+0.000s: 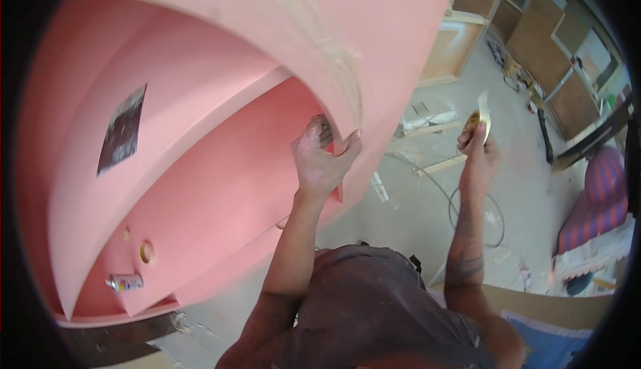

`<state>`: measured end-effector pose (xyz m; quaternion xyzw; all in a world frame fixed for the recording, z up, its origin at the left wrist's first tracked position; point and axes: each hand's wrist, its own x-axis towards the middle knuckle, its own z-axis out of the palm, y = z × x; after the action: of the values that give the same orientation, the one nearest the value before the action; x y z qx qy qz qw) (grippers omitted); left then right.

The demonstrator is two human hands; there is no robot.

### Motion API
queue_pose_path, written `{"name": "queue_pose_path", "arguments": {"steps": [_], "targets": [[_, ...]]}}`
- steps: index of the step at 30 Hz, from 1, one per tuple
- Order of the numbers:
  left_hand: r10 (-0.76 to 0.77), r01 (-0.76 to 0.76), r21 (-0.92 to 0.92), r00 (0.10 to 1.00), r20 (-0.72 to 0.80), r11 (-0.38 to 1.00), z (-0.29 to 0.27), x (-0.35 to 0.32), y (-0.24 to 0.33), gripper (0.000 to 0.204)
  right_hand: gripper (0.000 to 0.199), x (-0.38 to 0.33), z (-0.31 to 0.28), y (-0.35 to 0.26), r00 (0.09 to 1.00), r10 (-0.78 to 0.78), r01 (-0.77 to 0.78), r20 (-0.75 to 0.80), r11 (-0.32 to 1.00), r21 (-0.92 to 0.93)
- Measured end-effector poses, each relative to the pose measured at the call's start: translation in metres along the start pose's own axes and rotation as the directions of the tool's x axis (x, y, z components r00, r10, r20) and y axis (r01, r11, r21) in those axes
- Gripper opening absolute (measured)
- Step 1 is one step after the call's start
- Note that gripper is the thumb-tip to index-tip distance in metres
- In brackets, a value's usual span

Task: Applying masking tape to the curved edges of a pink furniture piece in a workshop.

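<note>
A large pink curved structure (394, 42) with a hollow inside fills the left and upper middle. Along its curved opening runs a strip of clear, yellowish tape (337, 55), partly wrinkled. My left hand (322, 162) is closed round the rim of that opening. Its thumb presses on the outer face by the lower end of the strip, while the fingers curl to the inner side. Out to the right, my right hand (482, 152) holds a small roll of tape (473, 121) upright, a loose tail standing up from it. The roll is apart from the pink structure.
Inside the structure lie a spray can (125, 282) and another tape roll (147, 252); a dark patch (123, 129) marks its wall. Wood strips (441, 165) and a cable (501, 215) lie on the floor. Wooden panels (541, 32) and a striped bundle (591, 202) stand right.
</note>
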<state>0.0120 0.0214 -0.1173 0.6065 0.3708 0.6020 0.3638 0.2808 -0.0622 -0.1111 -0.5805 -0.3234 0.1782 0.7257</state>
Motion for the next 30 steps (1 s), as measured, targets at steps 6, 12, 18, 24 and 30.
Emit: {"name": "queue_pose_path", "arguments": {"steps": [6,12,18,24,30], "targets": [[-0.080,0.076,-0.111,0.996,-0.033,0.991,0.008,0.000,0.007,0.031,0.062,-0.057,0.079,0.011,0.934,-0.345,0.331,0.096,0.934,0.132],[-0.029,0.017,-0.109,0.994,-0.107,0.994,0.022,-0.005,0.003,0.033,0.095,-0.038,0.124,-0.034,0.566,-0.771,0.818,0.290,0.569,-0.083],[-0.135,0.110,-0.133,0.972,-0.191,0.985,0.034,-0.001,0.010,0.035,0.101,-0.005,0.144,-0.031,0.494,-0.829,0.867,0.264,0.447,-0.219],[-0.007,-0.015,-0.114,0.980,-0.197,0.993,0.029,-0.015,0.002,0.039,0.101,-0.007,0.133,-0.004,0.691,-0.679,0.722,0.249,0.663,-0.197],[0.007,0.008,0.042,0.945,-0.327,0.999,0.046,-0.014,0.005,0.043,0.106,-0.008,0.141,-0.040,0.578,-0.758,0.789,0.301,0.614,0.032]]}}
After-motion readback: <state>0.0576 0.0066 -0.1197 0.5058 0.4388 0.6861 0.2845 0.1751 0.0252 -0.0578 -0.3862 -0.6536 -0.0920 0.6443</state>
